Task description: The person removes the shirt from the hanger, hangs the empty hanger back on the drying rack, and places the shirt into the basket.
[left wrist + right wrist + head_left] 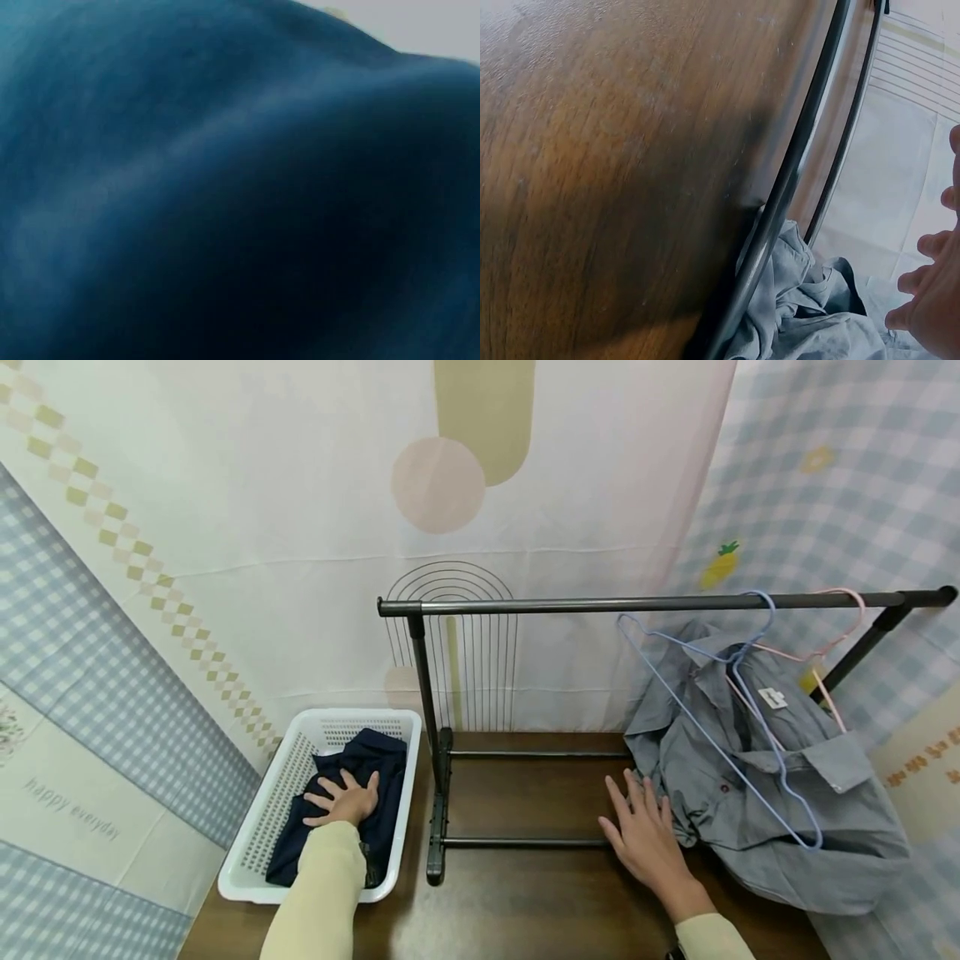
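Note:
My left hand [347, 800] rests with spread fingers on dark navy folded cloth [375, 752] inside a white plastic basket [414, 760]. That cloth fills the left wrist view as a dark blue blur [187, 187], with the hand hidden there. On the right, my right hand [643, 837] is held with its fingers extended, beside a grey collared shirt [817, 827]; whether it touches the shirt I cannot tell. In the right wrist view, the fingers [930, 285] show at the right edge, apart from the grey cloth [817, 330], and hold nothing.
A black garment rack [555, 606] stands on the brown wooden table [540, 902]. Blue [780, 777] and pink hangers [855, 610] hang from its bar at the right, in front of the grey shirt. Patterned curtains [300, 527] close off the back and sides.

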Demonstrator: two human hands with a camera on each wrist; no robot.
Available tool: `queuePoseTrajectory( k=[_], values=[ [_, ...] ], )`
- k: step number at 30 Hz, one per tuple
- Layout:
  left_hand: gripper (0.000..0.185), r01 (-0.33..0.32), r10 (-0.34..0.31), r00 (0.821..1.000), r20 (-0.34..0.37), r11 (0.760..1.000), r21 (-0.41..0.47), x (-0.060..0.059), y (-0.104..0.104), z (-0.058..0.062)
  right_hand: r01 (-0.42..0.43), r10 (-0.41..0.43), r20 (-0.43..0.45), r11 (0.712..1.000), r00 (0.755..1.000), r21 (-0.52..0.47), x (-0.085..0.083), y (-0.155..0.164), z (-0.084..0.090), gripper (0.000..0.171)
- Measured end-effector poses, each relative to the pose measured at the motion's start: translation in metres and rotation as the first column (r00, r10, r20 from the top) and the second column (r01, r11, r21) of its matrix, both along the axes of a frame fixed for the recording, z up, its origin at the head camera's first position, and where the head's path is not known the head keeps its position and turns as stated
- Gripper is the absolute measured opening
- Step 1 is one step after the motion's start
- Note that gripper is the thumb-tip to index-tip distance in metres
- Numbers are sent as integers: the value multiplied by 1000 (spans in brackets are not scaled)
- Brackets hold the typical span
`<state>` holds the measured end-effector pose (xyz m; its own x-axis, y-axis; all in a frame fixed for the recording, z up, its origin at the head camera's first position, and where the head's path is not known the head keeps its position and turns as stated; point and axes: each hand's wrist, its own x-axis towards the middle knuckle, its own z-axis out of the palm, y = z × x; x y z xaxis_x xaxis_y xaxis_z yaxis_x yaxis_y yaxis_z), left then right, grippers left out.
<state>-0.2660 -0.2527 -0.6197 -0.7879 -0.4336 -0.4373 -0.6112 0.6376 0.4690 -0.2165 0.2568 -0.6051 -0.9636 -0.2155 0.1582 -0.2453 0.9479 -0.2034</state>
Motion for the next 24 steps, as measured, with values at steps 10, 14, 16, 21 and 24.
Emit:
queuePoseTrajectory(
  k=[10, 14, 16, 21, 24],
  values=[
    [99, 116, -116, 991, 62, 993, 6, 3, -9, 28, -6, 6, -13, 999, 1000, 34, -1, -5, -4, 74],
    [99, 153, -152, 987, 47, 988, -3, 2, -12, 40, -7, 8, -28, 999, 1000, 37, -2, -6, -4, 74],
    [97, 178, -178, 984, 14, 983, -38, 2, -13, 46, -10, 12, -31, 999, 999, 42, -3, -7, -3, 74],
    [87, 332, -370, 923, -110, 906, -262, 2, -7, 59, -19, 19, -8, 999, 1000, 50, -5, -7, -1, 73],
    [78, 449, -530, 835, -146, 811, -376, 4, 1, 65, -19, 19, 4, 999, 1000, 49, -5, -7, 0, 73]
  ],
)
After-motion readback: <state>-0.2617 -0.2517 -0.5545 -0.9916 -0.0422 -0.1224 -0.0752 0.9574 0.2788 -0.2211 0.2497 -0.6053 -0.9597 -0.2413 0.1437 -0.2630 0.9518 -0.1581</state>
